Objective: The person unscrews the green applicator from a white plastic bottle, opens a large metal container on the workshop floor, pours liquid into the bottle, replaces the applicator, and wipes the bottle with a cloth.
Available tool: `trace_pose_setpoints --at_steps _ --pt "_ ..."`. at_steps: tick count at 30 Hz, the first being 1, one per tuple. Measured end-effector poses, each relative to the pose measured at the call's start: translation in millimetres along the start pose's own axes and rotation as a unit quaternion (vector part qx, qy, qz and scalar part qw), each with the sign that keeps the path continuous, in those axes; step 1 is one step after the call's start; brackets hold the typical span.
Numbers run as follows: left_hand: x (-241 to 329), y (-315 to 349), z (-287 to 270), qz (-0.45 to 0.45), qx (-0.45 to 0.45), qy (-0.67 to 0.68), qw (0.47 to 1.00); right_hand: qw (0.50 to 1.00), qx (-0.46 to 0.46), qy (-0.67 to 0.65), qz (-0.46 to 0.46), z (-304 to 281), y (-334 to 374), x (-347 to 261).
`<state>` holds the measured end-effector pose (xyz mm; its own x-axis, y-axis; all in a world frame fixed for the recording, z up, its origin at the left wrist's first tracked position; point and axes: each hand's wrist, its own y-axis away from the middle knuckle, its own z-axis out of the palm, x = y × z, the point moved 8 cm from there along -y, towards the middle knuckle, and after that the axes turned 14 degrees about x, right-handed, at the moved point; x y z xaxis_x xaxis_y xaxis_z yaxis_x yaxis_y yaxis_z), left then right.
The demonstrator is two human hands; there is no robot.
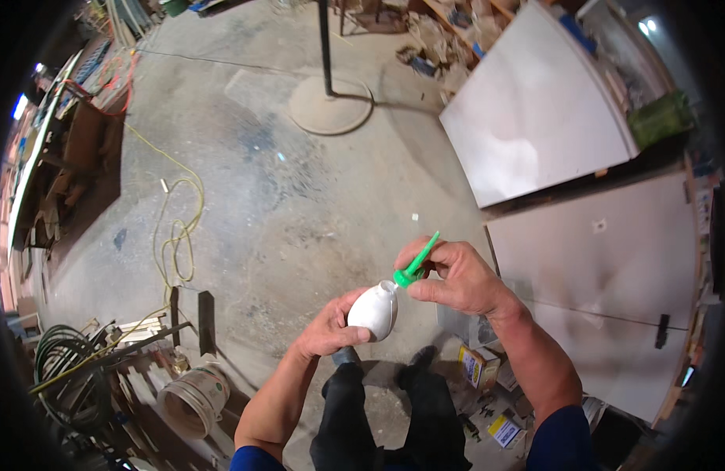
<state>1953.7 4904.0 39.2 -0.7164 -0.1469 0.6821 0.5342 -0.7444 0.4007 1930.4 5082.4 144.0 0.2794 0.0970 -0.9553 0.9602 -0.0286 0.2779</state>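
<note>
Two hands grip white bottle (374, 312), green nozzle (416, 262).

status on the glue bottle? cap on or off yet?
Done: the left hand grips the white bottle, lifted in front of the person. In hand: the right hand pinches the green nozzle cap right at the bottle's neck; seated or loose, cannot tell. Left: nothing squeezed out that shows; white panels lie untouched at the right.

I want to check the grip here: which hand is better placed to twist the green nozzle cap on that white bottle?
Right. The right hand already pinches the green nozzle cap at the bottle's neck, while the left hand cradles the white bottle from below and probably serves best steadying it.
</note>
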Motion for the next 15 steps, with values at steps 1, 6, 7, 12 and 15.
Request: trace_pose_setpoints --at_steps 1,6,7,12,15 --pt "34 23 2 0.006 0.005 -0.004 1.0 1.0 -0.02 0.013 -0.013 18 -3 -41" --pt "179 93 6 0.045 -0.005 -0.031 0.999 0.993 -0.104 0.044 -0.043 90 -25 -191" --pt "201 111 3 0.052 0.0 -0.019 0.998 0.991 -0.122 0.028 -0.048 109 -30 -213" --pt "290 153 -27 0.101 0.008 -0.009 0.995 0.983 -0.158 0.049 -0.081 168 -80 -289" --pt "329 132 -44 0.113 -0.021 -0.023 0.993 0.983 -0.158 0.005 -0.093 177 -116 -323"
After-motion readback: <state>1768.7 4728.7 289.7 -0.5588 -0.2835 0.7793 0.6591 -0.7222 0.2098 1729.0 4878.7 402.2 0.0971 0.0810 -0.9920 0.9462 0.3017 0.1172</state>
